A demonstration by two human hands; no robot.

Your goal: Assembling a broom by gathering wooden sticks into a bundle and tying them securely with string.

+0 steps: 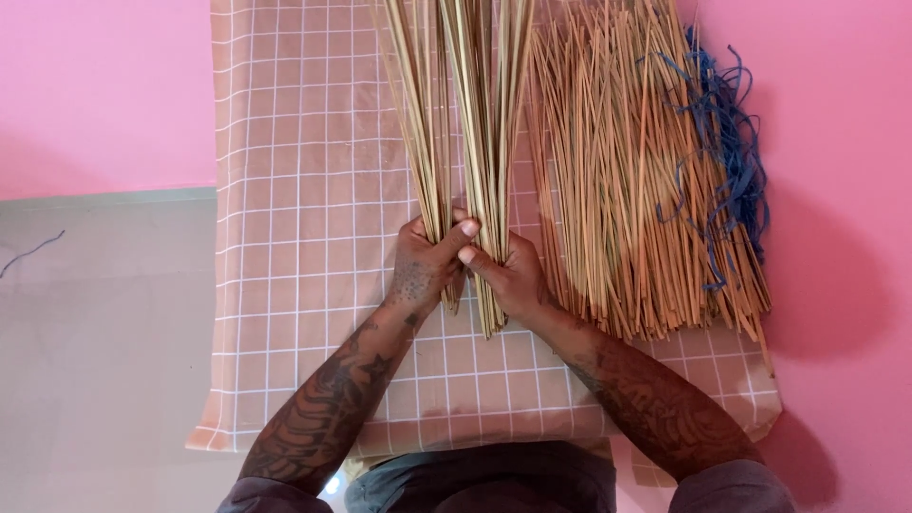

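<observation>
A: Grip: left hand (425,264) and right hand (508,273), side by side and touching, each closed tight around a bundle of sticks (465,114) near its lower end.

B: Position of the bundle?

A: Over the checked cloth (294,237), fanning toward the top edge. A loose pile (627,190) lies just right of it, blue string (731,161) along the pile's far side.
</observation>
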